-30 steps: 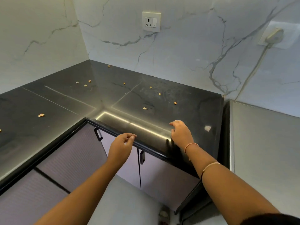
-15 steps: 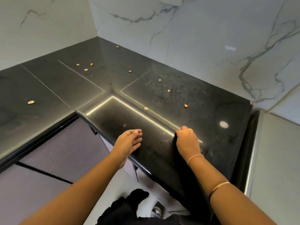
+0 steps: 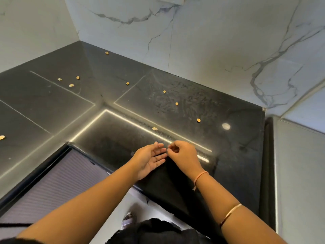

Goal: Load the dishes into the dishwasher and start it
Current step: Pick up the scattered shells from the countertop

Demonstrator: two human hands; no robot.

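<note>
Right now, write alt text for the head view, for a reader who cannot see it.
Two bare hands meet over the front edge of a glossy black countertop: the left hand open, palm up, the right hand curled at its fingertips; whether it pinches anything is unclear. Small tan bits lie scattered on the countertop, below white marbled walls.

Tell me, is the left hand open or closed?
Open. The left hand is turned palm up over the black counter, its fingers straight and holding nothing.

Countertop [image 3: 237, 164] filling mid-frame, wall [image 3: 211, 41] behind it, scraps [image 3: 198, 120] scattered on it, left hand [image 3: 149, 160] just beside right hand [image 3: 182, 155] at centre, cabinet front [image 3: 58, 182] lower left.
</note>
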